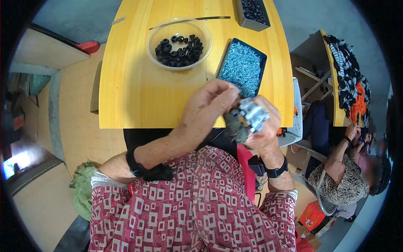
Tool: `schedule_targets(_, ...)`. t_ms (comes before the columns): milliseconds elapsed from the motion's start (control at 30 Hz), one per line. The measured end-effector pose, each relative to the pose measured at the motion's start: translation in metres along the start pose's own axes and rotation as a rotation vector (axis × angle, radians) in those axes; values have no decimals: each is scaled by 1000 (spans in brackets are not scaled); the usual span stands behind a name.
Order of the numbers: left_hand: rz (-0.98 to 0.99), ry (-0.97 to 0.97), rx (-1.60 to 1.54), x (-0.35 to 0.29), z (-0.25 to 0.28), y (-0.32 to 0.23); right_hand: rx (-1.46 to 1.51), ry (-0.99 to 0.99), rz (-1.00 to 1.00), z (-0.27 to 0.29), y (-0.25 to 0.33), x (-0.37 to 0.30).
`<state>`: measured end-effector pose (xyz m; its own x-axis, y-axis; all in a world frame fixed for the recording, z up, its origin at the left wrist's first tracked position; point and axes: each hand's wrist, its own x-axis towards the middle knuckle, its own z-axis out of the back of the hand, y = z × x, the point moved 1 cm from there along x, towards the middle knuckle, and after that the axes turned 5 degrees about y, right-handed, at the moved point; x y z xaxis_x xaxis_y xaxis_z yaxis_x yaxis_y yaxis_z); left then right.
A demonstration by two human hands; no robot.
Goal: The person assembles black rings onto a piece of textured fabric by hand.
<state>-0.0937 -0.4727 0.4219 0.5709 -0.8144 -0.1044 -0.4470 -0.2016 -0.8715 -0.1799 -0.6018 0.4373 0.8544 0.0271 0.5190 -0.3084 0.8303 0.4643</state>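
Note:
My right hand [270, 120] is closed round a small bundle [253, 115], silvery white on one side and dark green on the other, with a yellowish bit between. I cannot make out what the bundle is. Close beside it my left hand [208, 105] has thumb and fingers pinched together at the bundle's upper edge; whatever lies in the pinch is too small to name. Just beyond both hands, a dark tray [263, 62] holds a heap of tiny shiny bluish pieces [240, 65]. Part of the tray's near end is hidden by my hands.
A clear plastic bowl [208, 49] of black ring-like pieces [178, 54] stands on the yellow table [138, 96]. Behind it lies a thin dark rod [214, 18]. A grey box [257, 26] with black parts is at the far edge. Rightward, another person [342, 174] works at a table.

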Motion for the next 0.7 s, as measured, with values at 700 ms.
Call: schedule_targets(700,156,62,-28,7,19,1,-125,148,39,13,-16,10)
